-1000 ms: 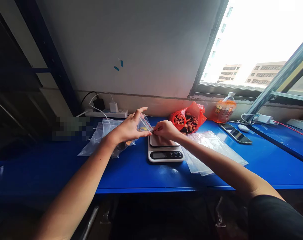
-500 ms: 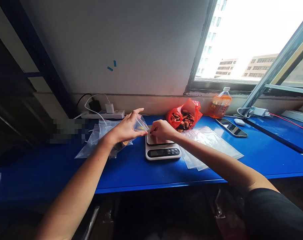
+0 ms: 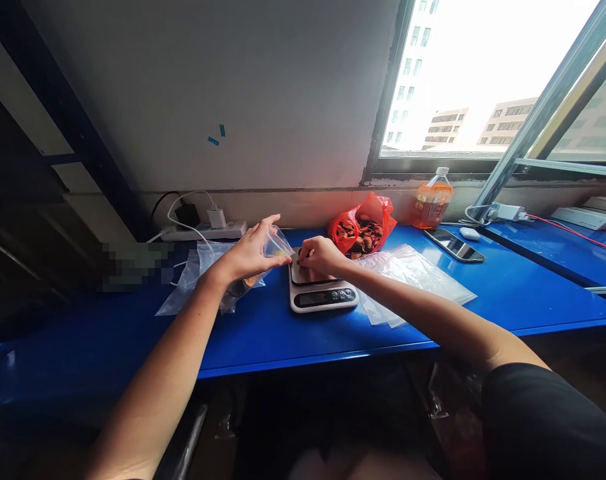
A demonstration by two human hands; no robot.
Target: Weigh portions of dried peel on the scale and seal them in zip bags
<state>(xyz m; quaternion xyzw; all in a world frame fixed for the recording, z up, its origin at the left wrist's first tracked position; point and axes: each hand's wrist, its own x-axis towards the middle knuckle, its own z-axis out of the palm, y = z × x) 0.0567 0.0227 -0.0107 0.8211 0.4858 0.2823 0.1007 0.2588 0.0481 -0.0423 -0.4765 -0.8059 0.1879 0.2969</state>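
Note:
My left hand (image 3: 247,255) grips a clear zip bag (image 3: 279,242), thumb and fingers apart around its mouth. Brownish pieces show low in that bag, partly behind the hand. Over the metal plate of a white kitchen scale (image 3: 324,300), my right hand (image 3: 323,257) is closed in a pinch close to the bag's mouth. A small dark bit shows at its fingertips, too small to name. Just behind the scale stands an open red plastic bag (image 3: 387,212) full of dark reddish-brown dried slices (image 3: 367,232).
Flat clear zip bags (image 3: 423,275) lie right of the scale, with more clear bags (image 3: 179,288) to the left. A phone (image 3: 454,245), a white case (image 3: 469,233) and a bottle of orange drink (image 3: 433,199) stand farther right. A power strip (image 3: 227,231) runs along the wall.
The view has shifted slightly. My right hand remains pinched over the scale plate, and my left hand still has the zip bag, its thumb near the plate's left edge.

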